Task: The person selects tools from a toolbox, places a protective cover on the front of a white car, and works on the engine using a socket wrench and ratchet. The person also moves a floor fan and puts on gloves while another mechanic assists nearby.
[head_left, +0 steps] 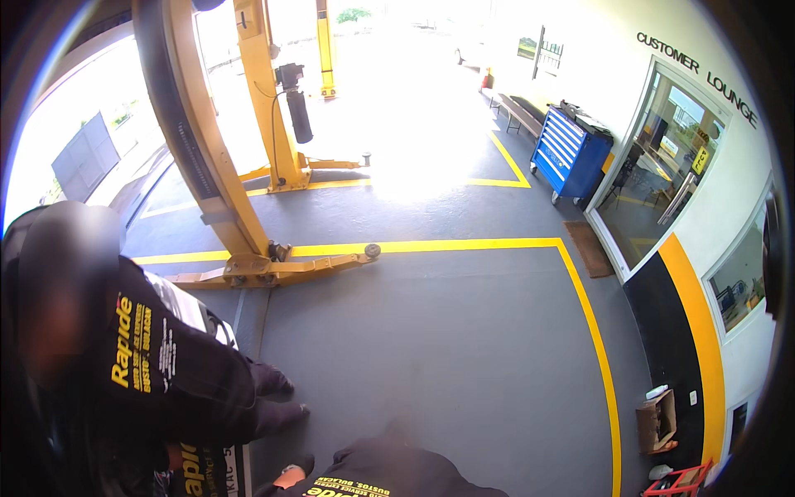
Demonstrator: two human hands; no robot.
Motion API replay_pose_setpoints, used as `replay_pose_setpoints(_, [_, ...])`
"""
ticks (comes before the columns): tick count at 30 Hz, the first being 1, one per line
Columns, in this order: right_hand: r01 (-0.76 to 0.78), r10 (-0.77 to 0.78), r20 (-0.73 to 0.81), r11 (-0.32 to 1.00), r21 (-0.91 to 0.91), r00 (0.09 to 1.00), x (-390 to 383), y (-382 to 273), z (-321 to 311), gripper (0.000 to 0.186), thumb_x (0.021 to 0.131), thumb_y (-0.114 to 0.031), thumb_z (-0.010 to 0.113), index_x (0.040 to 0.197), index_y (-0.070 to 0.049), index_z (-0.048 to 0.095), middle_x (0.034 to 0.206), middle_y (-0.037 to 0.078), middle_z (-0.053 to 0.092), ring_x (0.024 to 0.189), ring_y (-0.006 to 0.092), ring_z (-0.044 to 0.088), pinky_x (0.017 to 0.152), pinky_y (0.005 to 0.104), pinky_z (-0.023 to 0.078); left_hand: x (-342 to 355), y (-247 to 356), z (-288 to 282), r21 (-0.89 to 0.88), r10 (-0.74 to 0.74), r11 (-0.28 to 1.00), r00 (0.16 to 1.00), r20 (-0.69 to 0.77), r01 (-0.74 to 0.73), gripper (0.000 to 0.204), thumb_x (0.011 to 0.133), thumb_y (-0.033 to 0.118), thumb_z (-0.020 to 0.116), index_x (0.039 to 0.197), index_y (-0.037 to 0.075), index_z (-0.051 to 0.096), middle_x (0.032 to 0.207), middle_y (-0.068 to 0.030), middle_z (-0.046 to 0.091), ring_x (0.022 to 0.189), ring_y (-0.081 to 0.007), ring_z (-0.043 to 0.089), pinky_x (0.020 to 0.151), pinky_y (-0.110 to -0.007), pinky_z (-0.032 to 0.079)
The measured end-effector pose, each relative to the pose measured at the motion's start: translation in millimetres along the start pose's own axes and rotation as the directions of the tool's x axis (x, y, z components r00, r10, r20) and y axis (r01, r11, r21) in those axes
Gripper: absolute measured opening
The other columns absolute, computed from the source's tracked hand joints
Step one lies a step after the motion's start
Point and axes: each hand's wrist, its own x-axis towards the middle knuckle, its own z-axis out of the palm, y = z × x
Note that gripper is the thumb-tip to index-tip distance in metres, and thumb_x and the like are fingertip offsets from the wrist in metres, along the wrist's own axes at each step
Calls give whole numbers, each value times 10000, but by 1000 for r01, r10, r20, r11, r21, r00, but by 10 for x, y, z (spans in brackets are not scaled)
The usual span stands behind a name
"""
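Note:
Neither my left hand nor my right hand shows. At the left stands a person in a dark shirt with yellow lettering. Two dark limb ends reach out from that person over the grey floor; I cannot tell whether they are gloved hands or shoes. At the lower edge another person in a dark shirt bends low. A bare forearm with a dark-covered hand lies beside that person. Part of a white vehicle shows behind the left person, mostly hidden.
Yellow lift posts rise at the left, with a low lift arm across the floor. A blue wheeled tool cabinet stands by the glass door. Along the right wall are a doormat, a cardboard box and a red metal frame.

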Motion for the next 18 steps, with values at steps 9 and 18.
replay_pose_setpoints(9, [-135, 129, 40, 952, 276, 991, 573, -2225, -815, 535, 951, -465, 719, 1052, 60, 722, 879, 146, 746, 824, 262, 735, 779, 430, 575, 978, 6477, -3263, 327, 654, 742, 739, -164, -585, 680, 1006, 617, 384, 1068, 45, 747, 1091, -235, 731, 1084, -434, 669, 976, -506, 503])
replay_pose_setpoints(18, [591, -592, -129, 805, -50, 796, 1578, -7056, -2671, 553, 958, -548, 634, 847, -15, 733, 838, 160, 739, 849, 337, 722, 775, 455, 543, 3110, 7356, -4047, -176, 460, 868, 886, -65, -464, 388, 983, 387, 663, 1015, 1, 638, 867, -202, 709, 744, -341, 704, 696, -457, 570])
